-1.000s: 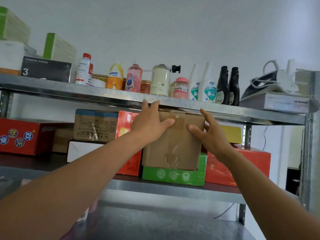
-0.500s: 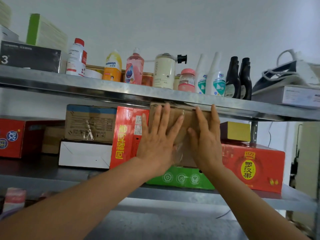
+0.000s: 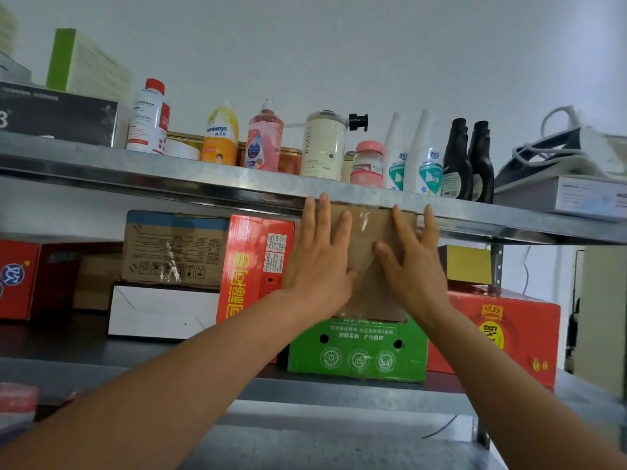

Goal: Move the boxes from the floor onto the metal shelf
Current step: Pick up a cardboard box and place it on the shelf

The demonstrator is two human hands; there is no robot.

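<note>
I've got both palms flat, left hand (image 3: 317,262) and right hand (image 3: 415,266) pressing the brown box (image 3: 368,232) atop the green box (image 3: 358,351).

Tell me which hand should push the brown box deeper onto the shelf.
Left, probably: the left hand lies flat on the box face, while the right hand overhangs its right edge.

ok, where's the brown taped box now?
Head view, centre: brown taped box atop the green box, between the upright red box and the flat red box; left hand and right hand flat on it.
</note>
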